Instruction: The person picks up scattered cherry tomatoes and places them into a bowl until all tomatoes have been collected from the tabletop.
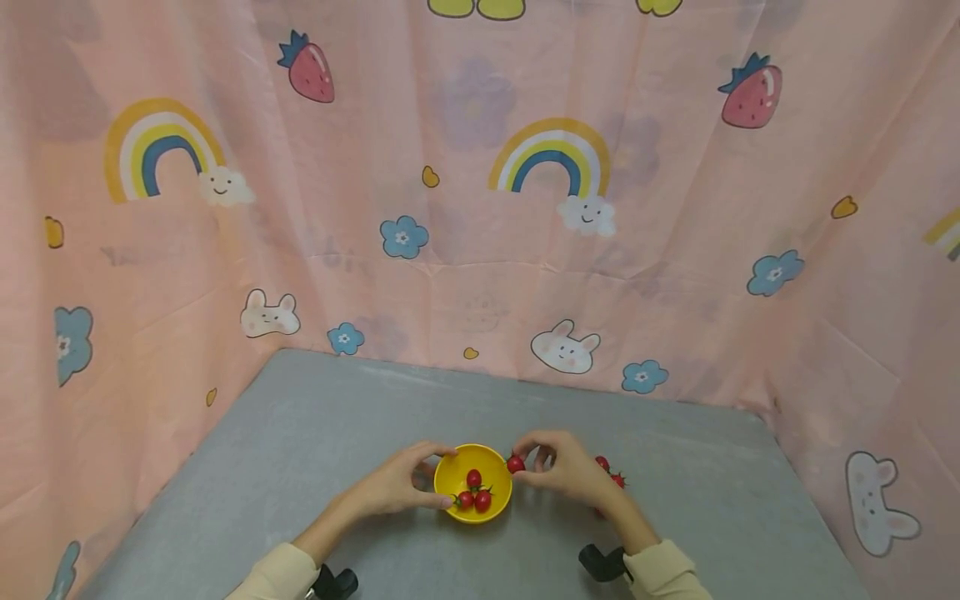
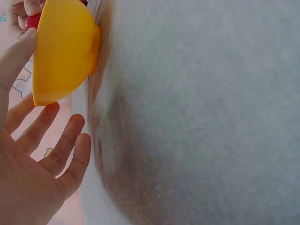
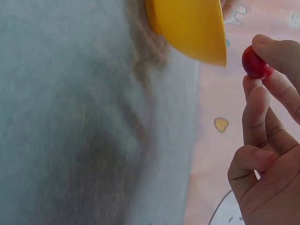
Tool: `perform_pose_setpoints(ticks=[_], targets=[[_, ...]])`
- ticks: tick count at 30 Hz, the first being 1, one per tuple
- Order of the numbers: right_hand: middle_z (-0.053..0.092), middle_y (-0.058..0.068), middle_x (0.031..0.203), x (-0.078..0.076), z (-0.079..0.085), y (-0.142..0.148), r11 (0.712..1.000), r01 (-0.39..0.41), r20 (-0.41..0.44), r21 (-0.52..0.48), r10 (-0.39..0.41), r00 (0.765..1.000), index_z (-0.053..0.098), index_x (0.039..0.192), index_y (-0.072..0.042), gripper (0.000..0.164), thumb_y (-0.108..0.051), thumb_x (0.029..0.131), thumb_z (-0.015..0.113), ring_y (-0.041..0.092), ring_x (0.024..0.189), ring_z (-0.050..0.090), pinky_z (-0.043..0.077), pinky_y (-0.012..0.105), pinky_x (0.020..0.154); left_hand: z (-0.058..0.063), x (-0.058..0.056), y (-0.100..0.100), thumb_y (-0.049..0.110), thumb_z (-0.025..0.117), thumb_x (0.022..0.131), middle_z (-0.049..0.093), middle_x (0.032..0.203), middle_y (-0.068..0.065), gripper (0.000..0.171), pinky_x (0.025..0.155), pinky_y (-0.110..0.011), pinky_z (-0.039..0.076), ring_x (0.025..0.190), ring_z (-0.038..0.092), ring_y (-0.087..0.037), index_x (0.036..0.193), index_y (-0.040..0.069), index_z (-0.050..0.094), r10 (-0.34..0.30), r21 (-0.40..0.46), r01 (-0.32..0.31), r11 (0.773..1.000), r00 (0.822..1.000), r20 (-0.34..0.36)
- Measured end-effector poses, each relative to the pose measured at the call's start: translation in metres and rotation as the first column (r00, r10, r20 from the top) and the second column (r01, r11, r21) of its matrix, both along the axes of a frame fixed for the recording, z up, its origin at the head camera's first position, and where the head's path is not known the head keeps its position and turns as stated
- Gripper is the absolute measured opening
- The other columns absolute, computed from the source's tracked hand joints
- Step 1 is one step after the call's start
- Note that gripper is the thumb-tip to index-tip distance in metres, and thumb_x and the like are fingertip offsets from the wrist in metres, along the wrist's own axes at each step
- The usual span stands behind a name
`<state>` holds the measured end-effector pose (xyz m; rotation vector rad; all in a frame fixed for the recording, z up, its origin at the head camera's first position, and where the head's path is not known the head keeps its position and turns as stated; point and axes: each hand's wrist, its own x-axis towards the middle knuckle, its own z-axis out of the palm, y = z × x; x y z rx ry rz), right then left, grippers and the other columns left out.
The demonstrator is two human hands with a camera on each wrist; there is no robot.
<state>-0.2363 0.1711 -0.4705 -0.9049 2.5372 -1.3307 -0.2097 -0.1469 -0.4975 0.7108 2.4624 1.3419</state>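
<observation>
Left hand (image 1: 397, 481) gripped yellow bowl (image 1: 495, 467), three cherry tomatoes (image 1: 483, 500) in, right hand (image 1: 566, 469) pinching fourth (image 1: 515, 463), others (image 1: 617, 480) left toward table's (image 1: 712, 467) right edge.

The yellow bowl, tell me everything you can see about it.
The yellow bowl is round, plain and smooth, probably plastic, with curved walls narrowing to a short foot. It appears to stand upright on the grey table, its mouth facing up. Three small red tomatoes with green stems lie inside, grouped toward the near side. The left hand steadies it, thumb and fingers at the rim; the right hand is beside it, not touching.
</observation>
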Motion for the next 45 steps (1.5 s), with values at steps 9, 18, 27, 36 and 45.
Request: perform_pose_setpoints(ticks=[9, 18, 27, 36, 45], targets=[[0.068, -0.003, 0.098, 0.001, -0.003, -0.008, 0.999, -0.048, 0.035, 0.006, 0.048, 0.998, 0.074, 0.107, -0.016, 0.022, -0.019, 0.087, 0.083, 0.017, 0.072, 0.059, 0.053, 0.028, 0.061, -0.002, -0.001, 0.000, 0.031, 0.084, 0.087, 0.054, 0.140, -0.003, 0.063, 0.085, -0.034, 0.055, 0.105, 0.060, -0.019, 0.142, 0.015, 0.057, -0.013, 0.013, 0.013, 1.000, 1.000, 0.002], [0.068, 0.006, 0.099, -0.002, -0.003, 0.004, 0.999, -0.044, 0.042, 0.005, 0.044, 0.998, 0.073, 0.110, -0.009, 0.027, -0.018, 0.087, 0.084, 0.020, 0.073, 0.059, 0.053, 0.029, 0.064, -0.001, 0.001, 0.000, 0.029, 0.084, 0.087, 0.054, 0.140, -0.003, 0.063, 0.085, -0.034, 0.054, 0.105, 0.060, -0.019, 0.141, 0.014, 0.056, -0.016, 0.017, 0.016, 1.000, 1.000, -0.004], [0.068, 0.017, 0.099, -0.005, -0.004, 0.035, 0.999, -0.007, 0.013, -0.045, 0.008, 1.000, 0.072, 0.110, -0.002, 0.030, -0.016, 0.087, 0.084, 0.020, 0.069, 0.059, 0.052, 0.028, 0.061, 0.000, 0.001, -0.001, 0.028, 0.083, 0.088, 0.054, 0.140, -0.003, 0.062, 0.084, -0.033, 0.054, 0.105, 0.059, -0.019, 0.142, 0.015, 0.056, -0.006, -0.003, 0.006, 1.000, 1.000, -0.004], [0.067, 0.018, 0.096, -0.001, -0.005, 0.073, 0.997, 0.059, 0.008, -0.058, -0.059, 0.998, 0.071, 0.109, -0.002, 0.026, -0.012, 0.088, 0.082, 0.017, 0.066, 0.055, 0.047, 0.027, 0.053, -0.001, 0.000, -0.001, 0.031, 0.083, 0.088, 0.054, 0.141, -0.003, 0.063, 0.087, -0.037, 0.054, 0.107, 0.059, -0.020, 0.142, 0.015, 0.056, 0.000, -0.013, 0.000, 1.000, 1.000, -0.001], [0.068, 0.014, 0.099, 0.004, -0.007, 0.109, 0.993, 0.107, -0.024, -0.039, -0.108, 0.994, 0.071, 0.110, -0.003, 0.023, -0.011, 0.090, 0.079, 0.018, 0.069, 0.061, 0.050, 0.030, 0.056, -0.002, -0.001, -0.001, 0.032, 0.083, 0.087, 0.053, 0.142, -0.004, 0.064, 0.085, -0.037, 0.054, 0.107, 0.060, -0.020, 0.142, 0.014, 0.056, -0.019, -0.007, 0.019, 1.000, 1.000, -0.020]])
